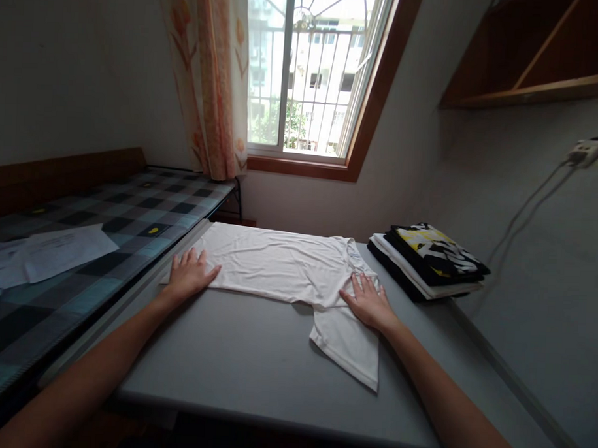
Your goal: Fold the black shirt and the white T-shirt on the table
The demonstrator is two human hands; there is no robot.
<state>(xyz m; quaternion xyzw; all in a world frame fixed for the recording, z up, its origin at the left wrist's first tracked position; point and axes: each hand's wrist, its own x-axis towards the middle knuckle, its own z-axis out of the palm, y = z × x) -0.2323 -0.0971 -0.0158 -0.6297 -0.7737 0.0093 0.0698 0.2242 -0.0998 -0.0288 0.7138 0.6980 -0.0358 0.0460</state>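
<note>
Your left hand (192, 272) and right hand (367, 301) lie spread, gripping nothing, on the white T-shirt's (268, 259) hem and shoulder ends, seemingly keeping it flat. It stretches sideways across the grey table (225, 359), beside folded clothes (432, 258).

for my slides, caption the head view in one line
Left hand and right hand rest on a white T-shirt atop a grey table.

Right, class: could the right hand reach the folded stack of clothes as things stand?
Probably yes: the right hand rests on the white shirt, and the folded stack sits nearby on the table, with nothing seen standing between them.
</note>
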